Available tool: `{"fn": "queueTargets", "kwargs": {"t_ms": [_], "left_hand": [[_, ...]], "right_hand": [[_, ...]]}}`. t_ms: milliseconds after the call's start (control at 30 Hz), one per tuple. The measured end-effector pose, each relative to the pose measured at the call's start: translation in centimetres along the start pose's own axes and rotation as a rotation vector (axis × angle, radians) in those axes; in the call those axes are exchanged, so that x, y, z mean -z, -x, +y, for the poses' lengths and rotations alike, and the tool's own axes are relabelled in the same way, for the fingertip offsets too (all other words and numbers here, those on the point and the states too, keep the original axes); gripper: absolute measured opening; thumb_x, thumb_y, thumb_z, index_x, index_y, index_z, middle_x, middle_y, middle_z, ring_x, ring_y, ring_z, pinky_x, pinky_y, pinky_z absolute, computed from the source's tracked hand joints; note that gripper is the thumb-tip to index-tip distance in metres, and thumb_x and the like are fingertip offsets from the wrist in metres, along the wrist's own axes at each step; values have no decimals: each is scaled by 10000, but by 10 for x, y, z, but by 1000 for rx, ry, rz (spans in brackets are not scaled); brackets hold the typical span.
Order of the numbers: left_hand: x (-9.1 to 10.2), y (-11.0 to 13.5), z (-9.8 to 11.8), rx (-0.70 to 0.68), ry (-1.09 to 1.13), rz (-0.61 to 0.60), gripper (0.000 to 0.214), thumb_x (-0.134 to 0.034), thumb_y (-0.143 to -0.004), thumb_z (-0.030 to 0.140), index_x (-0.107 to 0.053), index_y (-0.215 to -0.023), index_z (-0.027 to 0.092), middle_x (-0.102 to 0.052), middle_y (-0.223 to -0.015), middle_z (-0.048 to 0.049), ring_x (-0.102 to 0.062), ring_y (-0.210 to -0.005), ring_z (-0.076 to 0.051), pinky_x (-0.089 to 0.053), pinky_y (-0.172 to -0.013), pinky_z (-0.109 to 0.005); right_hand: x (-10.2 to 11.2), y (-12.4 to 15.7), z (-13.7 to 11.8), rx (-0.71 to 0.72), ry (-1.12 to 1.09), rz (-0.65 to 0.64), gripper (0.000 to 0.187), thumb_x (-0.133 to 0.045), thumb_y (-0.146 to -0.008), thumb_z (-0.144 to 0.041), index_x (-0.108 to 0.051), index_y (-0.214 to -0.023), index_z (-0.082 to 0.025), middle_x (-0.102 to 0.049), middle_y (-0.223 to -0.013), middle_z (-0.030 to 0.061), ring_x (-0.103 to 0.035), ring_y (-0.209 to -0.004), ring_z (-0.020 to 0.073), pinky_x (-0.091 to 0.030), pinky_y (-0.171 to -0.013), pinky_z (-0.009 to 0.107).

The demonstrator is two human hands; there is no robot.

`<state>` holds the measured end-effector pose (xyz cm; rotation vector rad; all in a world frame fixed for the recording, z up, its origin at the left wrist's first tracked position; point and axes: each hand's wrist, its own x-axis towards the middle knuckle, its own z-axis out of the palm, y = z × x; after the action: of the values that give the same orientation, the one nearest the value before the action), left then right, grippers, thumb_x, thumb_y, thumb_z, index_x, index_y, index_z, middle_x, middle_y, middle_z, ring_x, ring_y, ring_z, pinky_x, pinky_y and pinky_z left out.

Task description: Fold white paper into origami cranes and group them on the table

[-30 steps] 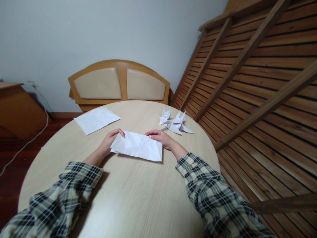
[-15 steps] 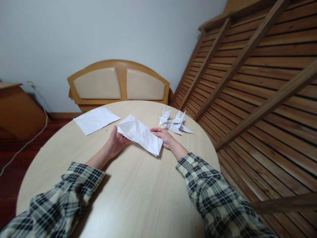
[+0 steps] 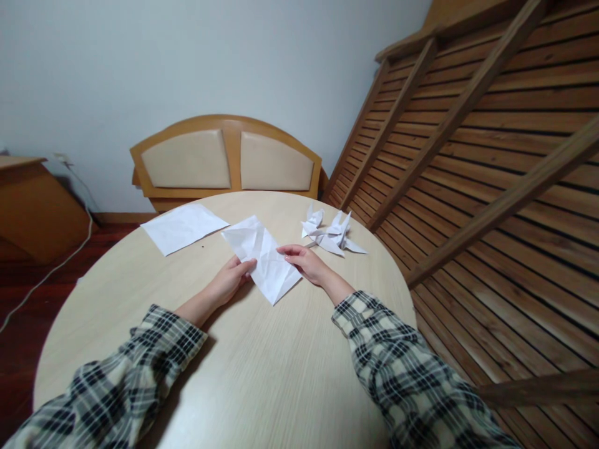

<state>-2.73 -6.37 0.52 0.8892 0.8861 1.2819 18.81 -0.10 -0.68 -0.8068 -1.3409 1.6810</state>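
A creased, folded white paper (image 3: 262, 255) lies slanted on the round wooden table (image 3: 243, 362), one corner towards me. My left hand (image 3: 233, 279) grips its left edge, thumb on top and fingers under. My right hand (image 3: 302, 260) pinches the right edge with the fingertips resting on the sheet. Both sleeves are plaid.
A flat white sheet (image 3: 183, 226) lies at the table's far left. Two or three folded paper cranes (image 3: 330, 232) sit at the far right. A padded wooden headboard (image 3: 227, 161) leans on the wall behind. A slatted wooden frame (image 3: 472, 156) stands close on the right.
The folded paper lay flat and level under both hands; it has since been lifted at the left and turned so that it points diagonally. My left hand moved right along it.
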Motion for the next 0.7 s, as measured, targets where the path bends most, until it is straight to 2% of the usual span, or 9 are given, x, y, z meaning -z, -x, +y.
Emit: {"fn": "queueTargets", "kwargs": {"t_ms": [67, 167, 233, 333, 400, 567, 700], "left_hand": [[1, -2, 2, -33, 11, 39, 304, -749, -738, 142, -690, -1035, 125, -751, -1047, -120, -695, -913, -226, -551, -826, -310], [3, -4, 3, -67, 14, 83, 313, -732, -716, 117, -681, -1025, 129, -753, -1015, -104, -695, -887, -219, -548, -814, -308], [5, -5, 3, -78, -5, 79, 332, -726, -709, 115, -674, -1036, 127, -751, -1019, -105, -695, -884, -225, -547, -800, -314], [7, -4, 2, -79, -48, 31, 369, -742, -705, 129, -661, -1065, 122, -746, -1033, -110, -694, -875, -230, -544, -777, -318], [7, -3, 2, -72, -74, -3, 389, -765, -703, 142, -656, -1076, 128, -746, -1039, -106, -693, -865, -222, -544, -772, -316], [4, 0, 2, -55, -94, -46, 414, -815, -699, 175, -661, -1082, 143, -755, -1038, -104, -703, -859, -222, -557, -784, -330], [4, 0, 1, -55, -130, -24, 343, -820, -716, 216, -678, -1017, 136, -766, -948, -98, -705, -776, -217, -559, -717, -320]], "right_hand": [[-1, 2, -1, 9, -6, -40, 380, -745, -697, -151, -738, -1071, -219, -716, -911, 11, -599, -756, 128, -461, -692, 255], [-2, 4, -2, 13, -26, -48, 592, -773, -735, -210, -619, -1304, -272, -700, -852, -14, -603, -728, 129, -464, -659, 246], [-3, 3, -2, 12, -23, -28, 583, -765, -782, -273, -586, -1337, -276, -694, -831, -17, -600, -710, 127, -472, -661, 249], [-7, 1, 0, 27, 40, -30, 381, -759, -804, -354, -690, -1154, -222, -705, -866, 16, -614, -754, 140, -492, -703, 266], [-11, 1, 3, 60, 94, -50, 310, -770, -789, -386, -723, -1030, -197, -717, -914, 38, -628, -815, 160, -499, -736, 279], [-17, 1, 7, 115, 204, -52, 257, -804, -732, -377, -721, -868, -176, -718, -863, 45, -626, -778, 171, -489, -704, 285], [-19, 3, 9, 122, 233, -59, 256, -809, -720, -380, -718, -842, -174, -719, -841, 48, -634, -773, 178, -499, -704, 296]]}}
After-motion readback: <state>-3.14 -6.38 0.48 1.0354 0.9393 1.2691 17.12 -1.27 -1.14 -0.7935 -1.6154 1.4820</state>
